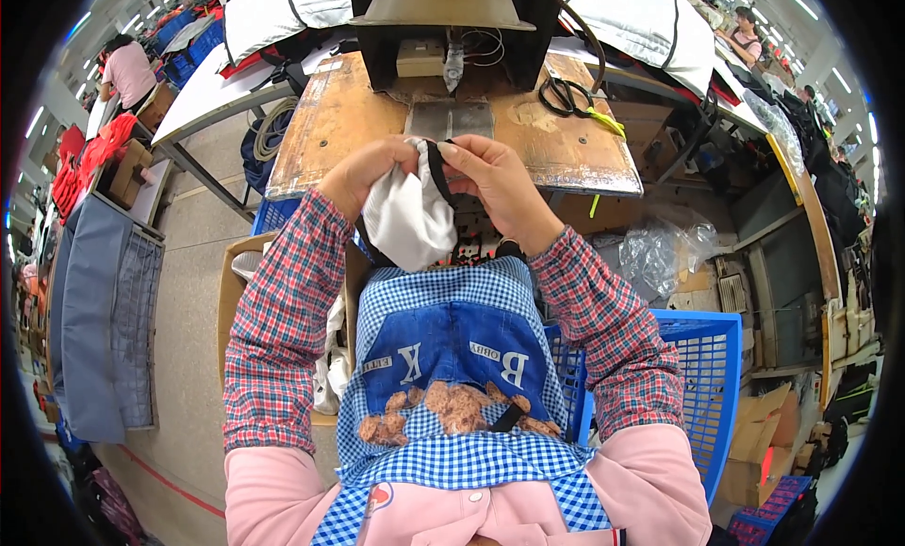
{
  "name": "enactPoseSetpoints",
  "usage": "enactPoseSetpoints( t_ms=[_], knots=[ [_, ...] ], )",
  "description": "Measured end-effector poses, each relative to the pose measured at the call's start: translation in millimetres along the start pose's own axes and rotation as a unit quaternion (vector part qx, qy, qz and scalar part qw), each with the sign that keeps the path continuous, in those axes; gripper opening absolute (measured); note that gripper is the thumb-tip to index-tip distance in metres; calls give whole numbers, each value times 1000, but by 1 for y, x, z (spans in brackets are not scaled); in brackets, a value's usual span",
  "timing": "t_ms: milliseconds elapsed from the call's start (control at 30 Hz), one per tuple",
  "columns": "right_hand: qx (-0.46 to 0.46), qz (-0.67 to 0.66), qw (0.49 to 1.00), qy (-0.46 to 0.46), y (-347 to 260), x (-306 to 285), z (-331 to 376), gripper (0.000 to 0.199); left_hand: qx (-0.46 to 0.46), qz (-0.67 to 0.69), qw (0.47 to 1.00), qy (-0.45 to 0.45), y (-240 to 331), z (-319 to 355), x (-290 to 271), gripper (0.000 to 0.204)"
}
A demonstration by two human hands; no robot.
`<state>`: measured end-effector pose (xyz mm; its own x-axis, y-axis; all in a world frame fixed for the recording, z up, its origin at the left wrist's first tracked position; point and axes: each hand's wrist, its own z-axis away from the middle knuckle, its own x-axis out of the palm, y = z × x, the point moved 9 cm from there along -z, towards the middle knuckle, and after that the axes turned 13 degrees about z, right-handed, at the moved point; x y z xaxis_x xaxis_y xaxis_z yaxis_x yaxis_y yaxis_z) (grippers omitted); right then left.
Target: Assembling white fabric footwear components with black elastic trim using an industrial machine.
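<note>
A white cloth piece hangs between my two hands, just in front of the near edge of a worn wooden worktable. A narrow black strap runs along its upper right edge. My left hand is closed on the gathered top of the cloth. My right hand pinches the black strap between thumb and fingers, close to the left fingertips. The cloth's lower part hangs as a loose pouch shape above my lap.
A dark machine stands over the table's far middle. Black-handled scissors lie at the table's right with a yellow strip. A blue plastic crate is at my right, a cardboard box at my left. Two other people sit far off.
</note>
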<state>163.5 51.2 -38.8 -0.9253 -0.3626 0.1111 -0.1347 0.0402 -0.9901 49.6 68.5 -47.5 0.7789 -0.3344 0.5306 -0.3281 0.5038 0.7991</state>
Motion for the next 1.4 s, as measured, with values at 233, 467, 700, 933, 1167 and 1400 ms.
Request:
enactPoseSetpoints(
  t_ms=[233,467,700,933,1167,1400],
  knots=[
    [6,64,998,10,4,11,9,16,433,-512,732,121,43,86,52,37],
    [-25,160,986,-29,-4,27,18,23,372,-601,690,158,26,96,61,33],
    [-38,249,962,-110,-21,23,25,24,180,-536,822,68,21,88,45,29],
    [1,154,977,-148,-26,18,27,22,142,-403,901,-72,12,77,45,22],
    [5,172,977,-124,-24,9,22,22,194,-385,896,-104,13,64,50,25],
    [13,142,990,-21,-17,-11,-4,23,152,-431,889,-2,36,34,31,26]
  ],
)
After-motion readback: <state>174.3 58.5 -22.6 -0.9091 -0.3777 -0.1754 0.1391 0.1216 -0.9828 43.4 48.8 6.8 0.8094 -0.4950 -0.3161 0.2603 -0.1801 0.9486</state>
